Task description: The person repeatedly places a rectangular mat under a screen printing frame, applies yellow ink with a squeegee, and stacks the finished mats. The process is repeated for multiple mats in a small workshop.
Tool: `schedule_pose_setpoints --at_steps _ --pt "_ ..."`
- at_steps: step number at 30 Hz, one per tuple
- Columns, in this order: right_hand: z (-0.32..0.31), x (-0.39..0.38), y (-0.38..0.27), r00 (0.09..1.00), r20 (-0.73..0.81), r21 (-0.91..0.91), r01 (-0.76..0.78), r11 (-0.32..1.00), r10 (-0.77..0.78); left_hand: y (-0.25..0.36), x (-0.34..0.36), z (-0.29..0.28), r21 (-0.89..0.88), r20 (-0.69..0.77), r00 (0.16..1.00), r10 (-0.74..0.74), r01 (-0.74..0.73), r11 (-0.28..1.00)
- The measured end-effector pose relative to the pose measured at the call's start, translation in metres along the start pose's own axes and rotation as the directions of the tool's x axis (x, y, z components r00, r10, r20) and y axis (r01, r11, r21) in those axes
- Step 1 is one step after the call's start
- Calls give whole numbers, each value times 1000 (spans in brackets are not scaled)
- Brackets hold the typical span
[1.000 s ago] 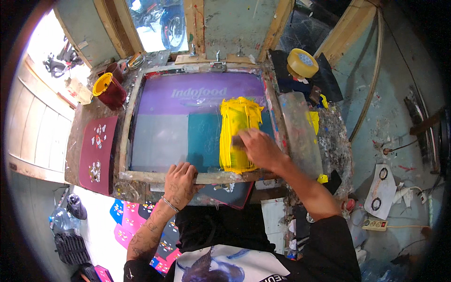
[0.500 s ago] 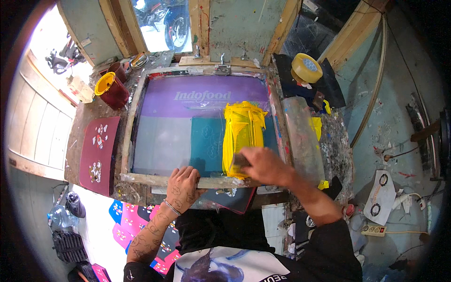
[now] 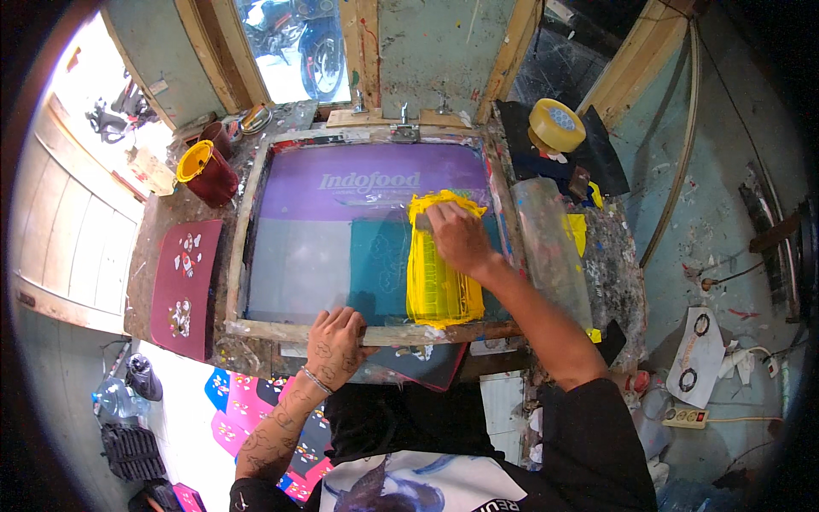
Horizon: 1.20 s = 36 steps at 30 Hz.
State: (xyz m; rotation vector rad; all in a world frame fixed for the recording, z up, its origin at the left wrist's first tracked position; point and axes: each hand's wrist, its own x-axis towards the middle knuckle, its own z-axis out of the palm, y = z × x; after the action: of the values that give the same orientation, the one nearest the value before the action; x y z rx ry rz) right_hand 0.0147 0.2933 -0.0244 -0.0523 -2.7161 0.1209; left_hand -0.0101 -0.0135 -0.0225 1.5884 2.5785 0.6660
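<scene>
A wooden screen-printing frame [image 3: 273, 330] lies flat on the worktable, its mesh [image 3: 294, 273] purple at the far part and pale grey to teal nearer. Thick yellow ink [image 3: 467, 303] covers a tall rectangle on the mesh's right side. At the far end of this patch, my right hand [image 3: 461, 237] is closed on a small dark squeegee [image 3: 424, 222], mostly hidden by the fingers. My left hand [image 3: 334, 343] grips the frame's near rail, fingers curled over the wood. A dark printed sheet [image 3: 439, 371] pokes out from under that rail.
On the left stand a dark red ink pot [image 3: 213, 181] with a yellow rim and a maroon printed sheet [image 3: 189, 286]. A tape roll [image 3: 559, 126] sits far right, above a clear plastic sheet [image 3: 550, 247]. A hinge clamp [image 3: 404, 132] meets the frame's far rail.
My right hand has moved the squeegee from the near end of the yellow patch to its far end. The ink it crossed looks thinner. My left hand keeps its grip.
</scene>
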Motion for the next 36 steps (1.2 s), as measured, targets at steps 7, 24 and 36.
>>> schedule_pose_setpoints --at_steps 7,24,36 --pt "-39 18 21 933 238 234 -326 916 271 1 -1 -1 -17 -8 1000 -7 7 1000" --pt "-17 -31 -41 995 97 52 -4 999 -1 -1 0 1 2 10 1000 -9 9 1000" --pt "-22 46 20 830 177 44 -543 838 529 -2 -2 3 -20 -37 999 -1 0 1000"
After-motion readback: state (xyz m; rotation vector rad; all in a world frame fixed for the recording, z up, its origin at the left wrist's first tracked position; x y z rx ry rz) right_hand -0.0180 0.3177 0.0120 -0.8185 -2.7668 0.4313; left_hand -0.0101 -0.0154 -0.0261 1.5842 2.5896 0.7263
